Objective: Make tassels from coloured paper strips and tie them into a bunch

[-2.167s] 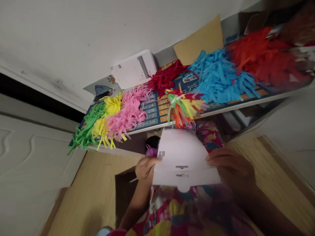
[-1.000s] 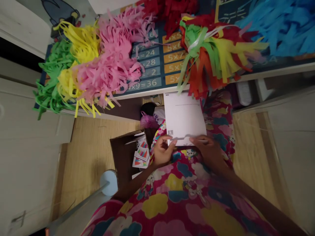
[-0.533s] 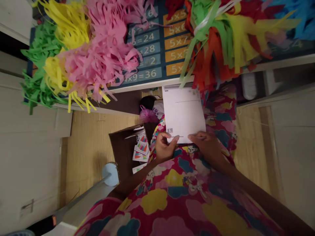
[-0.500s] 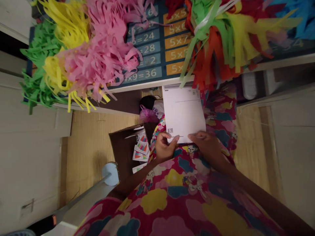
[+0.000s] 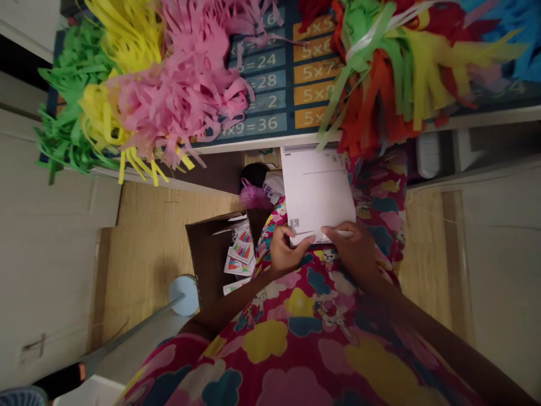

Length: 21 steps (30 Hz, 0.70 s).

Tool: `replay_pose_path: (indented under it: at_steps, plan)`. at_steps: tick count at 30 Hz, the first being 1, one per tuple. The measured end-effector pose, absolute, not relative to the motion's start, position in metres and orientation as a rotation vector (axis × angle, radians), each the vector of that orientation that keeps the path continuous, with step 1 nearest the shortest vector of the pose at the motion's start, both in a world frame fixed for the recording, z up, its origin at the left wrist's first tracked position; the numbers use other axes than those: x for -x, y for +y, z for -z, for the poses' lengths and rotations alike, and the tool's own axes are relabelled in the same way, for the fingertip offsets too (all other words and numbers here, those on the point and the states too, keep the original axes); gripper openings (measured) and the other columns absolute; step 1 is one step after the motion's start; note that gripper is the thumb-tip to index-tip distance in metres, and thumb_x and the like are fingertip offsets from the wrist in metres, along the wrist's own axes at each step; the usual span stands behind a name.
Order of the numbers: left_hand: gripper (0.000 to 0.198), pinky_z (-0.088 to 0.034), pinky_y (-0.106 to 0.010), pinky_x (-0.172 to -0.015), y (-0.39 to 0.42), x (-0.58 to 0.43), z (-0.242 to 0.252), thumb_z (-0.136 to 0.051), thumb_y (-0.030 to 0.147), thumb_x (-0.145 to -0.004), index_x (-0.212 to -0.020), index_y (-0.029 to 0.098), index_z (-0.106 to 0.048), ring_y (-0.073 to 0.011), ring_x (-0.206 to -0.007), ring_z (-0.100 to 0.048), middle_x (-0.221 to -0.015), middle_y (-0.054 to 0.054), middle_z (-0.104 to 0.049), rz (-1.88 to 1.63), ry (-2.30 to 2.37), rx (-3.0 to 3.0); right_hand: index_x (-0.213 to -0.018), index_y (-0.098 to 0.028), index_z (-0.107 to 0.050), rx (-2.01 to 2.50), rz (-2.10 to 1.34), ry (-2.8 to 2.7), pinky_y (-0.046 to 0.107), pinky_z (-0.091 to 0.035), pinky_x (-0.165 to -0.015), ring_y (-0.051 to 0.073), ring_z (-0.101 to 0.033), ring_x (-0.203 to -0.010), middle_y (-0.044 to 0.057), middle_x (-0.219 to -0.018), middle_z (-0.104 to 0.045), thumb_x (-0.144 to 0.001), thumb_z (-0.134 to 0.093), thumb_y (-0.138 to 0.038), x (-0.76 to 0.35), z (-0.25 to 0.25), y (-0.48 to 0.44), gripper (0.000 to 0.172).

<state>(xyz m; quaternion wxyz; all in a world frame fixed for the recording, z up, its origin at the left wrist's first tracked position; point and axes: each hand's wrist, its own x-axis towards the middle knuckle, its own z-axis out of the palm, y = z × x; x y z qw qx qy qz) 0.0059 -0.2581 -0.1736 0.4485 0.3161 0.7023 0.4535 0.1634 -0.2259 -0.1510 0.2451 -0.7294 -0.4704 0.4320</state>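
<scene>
A white printed sheet [image 5: 319,192] lies on my lap, with fine print and a dark striped band at its far end. My left hand [image 5: 287,251] pinches its near left corner, thumb pointing inward along the edge. At the near right side, my right hand [image 5: 353,245] grips the same edge between thumb and bent fingers. Between the two thumbs the near edge is creased and partly turned up. Whether the sheet is one layer or several, I cannot tell.
Tissue-paper tassels, pink [image 5: 186,84] and multicoloured [image 5: 380,73], hang over the edge of a table [image 5: 270,135] printed with times tables. Left of my lap stands an open cardboard box [image 5: 207,254] holding printed cards [image 5: 240,251]. A pink plastic bag [image 5: 253,194] sits beyond it.
The sheet's near edge has become creased and bent up between my thumbs. My left thumb has moved slightly right. The whole view has shifted a little.
</scene>
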Motion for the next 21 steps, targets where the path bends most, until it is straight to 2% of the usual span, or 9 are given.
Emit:
replay_pose_path:
  at_steps: [2, 3, 5, 6, 7, 10, 12, 17, 21]
  plan:
    - [0.050, -0.032, -0.020, -0.043, -0.257, -0.005, 0.175, -0.087, 0.035, -0.061, -0.080, 0.023, -0.043, -0.0065, -0.046, -0.045, -0.063, 0.009, -0.048, -1.104, 1.703, -0.708, -0.076, -0.020, -0.062, 1.938, -1.107, -1.258, 0.032, -0.048, -0.070, 0.022, -0.062, -0.076, 0.006, -0.081, -0.068, -0.069, -0.072, -0.055, -0.164, 0.153, -0.231, 0.037]
    - [0.048, -0.034, -0.020, -0.044, -0.256, -0.005, 0.175, -0.086, 0.035, -0.063, -0.081, 0.023, -0.043, -0.0068, -0.046, -0.046, -0.063, 0.009, -0.049, -1.116, 1.692, -0.681, -0.090, -0.019, -0.063, 1.896, -1.100, -1.211, 0.033, -0.050, -0.072, 0.024, -0.065, -0.082, 0.008, -0.092, -0.070, -0.068, -0.074, -0.054, -0.166, 0.153, -0.233, 0.042]
    - [0.048, -0.038, -0.020, -0.048, -0.255, -0.004, 0.175, -0.086, 0.032, -0.063, -0.081, 0.023, -0.042, -0.0072, -0.050, -0.049, -0.065, 0.009, -0.051, -1.188, 1.694, -0.662, -0.120, -0.019, -0.054, 1.828, -1.158, -1.077, 0.035, -0.053, -0.072, 0.026, -0.068, -0.089, 0.012, -0.107, -0.070, -0.066, -0.078, -0.050, -0.170, 0.153, -0.235, 0.067]
    - [0.049, -0.040, -0.020, -0.051, -0.254, -0.004, 0.174, -0.087, 0.030, -0.061, -0.081, 0.022, -0.042, -0.0074, -0.053, -0.051, -0.065, 0.009, -0.053, -1.236, 1.697, -0.658, -0.128, -0.018, -0.049, 1.817, -1.216, -1.017, 0.036, -0.054, -0.070, 0.027, -0.069, -0.087, 0.013, -0.108, -0.071, -0.066, -0.079, -0.047, -0.172, 0.153, -0.236, 0.075]
    - [0.051, -0.042, -0.020, -0.053, -0.253, -0.003, 0.173, -0.088, 0.029, -0.059, -0.082, 0.022, -0.043, -0.0080, -0.056, -0.054, -0.066, 0.008, -0.055, -1.279, 1.690, -0.643, -0.130, -0.018, -0.049, 1.826, -1.284, -0.981, 0.036, -0.054, -0.068, 0.027, -0.070, -0.083, 0.013, -0.105, -0.072, -0.066, -0.080, -0.047, -0.174, 0.152, -0.235, 0.076]
    - [0.060, -0.050, -0.022, -0.057, -0.251, -0.001, 0.168, -0.091, 0.032, -0.055, -0.095, 0.021, -0.047, -0.0119, -0.063, -0.063, -0.072, 0.006, -0.064, -1.310, 1.592, -0.483, -0.107, -0.019, -0.064, 1.876, -1.513, -0.950, 0.037, -0.054, -0.063, 0.028, -0.071, -0.072, 0.009, -0.087, -0.075, -0.071, -0.076, -0.051, -0.176, 0.154, -0.233, 0.049]
    - [0.066, -0.055, -0.026, -0.057, -0.249, 0.003, 0.163, -0.093, 0.037, -0.051, -0.099, 0.020, -0.052, -0.0146, -0.064, -0.067, -0.076, 0.003, -0.069, -1.234, 1.508, -0.336, -0.095, -0.021, -0.066, 1.794, -1.662, -0.864, 0.036, -0.054, -0.062, 0.028, -0.072, -0.069, 0.007, -0.081, -0.075, -0.074, -0.072, -0.054, -0.175, 0.156, -0.232, 0.040]
    - [0.054, -0.057, -0.025, -0.051, -0.253, 0.024, 0.145, -0.095, 0.040, -0.041, -0.073, 0.015, -0.060, -0.0126, -0.057, -0.064, -0.067, 0.002, -0.069, -1.220, 1.428, -0.216, -0.073, -0.024, -0.062, 1.567, -1.900, -0.893, 0.033, -0.048, -0.044, 0.021, -0.063, -0.046, 0.006, -0.066, -0.072, -0.074, -0.067, -0.057, -0.168, 0.137, -0.224, 0.034]
    - [0.054, -0.060, -0.026, -0.061, -0.266, 0.031, 0.129, -0.093, 0.046, -0.048, -0.083, 0.014, -0.068, -0.0147, -0.066, -0.069, -0.080, -0.004, -0.075, -1.304, 1.366, -0.165, -0.066, -0.023, -0.060, 1.468, -2.032, -1.065, 0.027, -0.040, -0.041, 0.015, -0.055, -0.041, 0.007, -0.063, -0.072, -0.076, -0.063, -0.058, -0.151, 0.108, -0.218, 0.037]
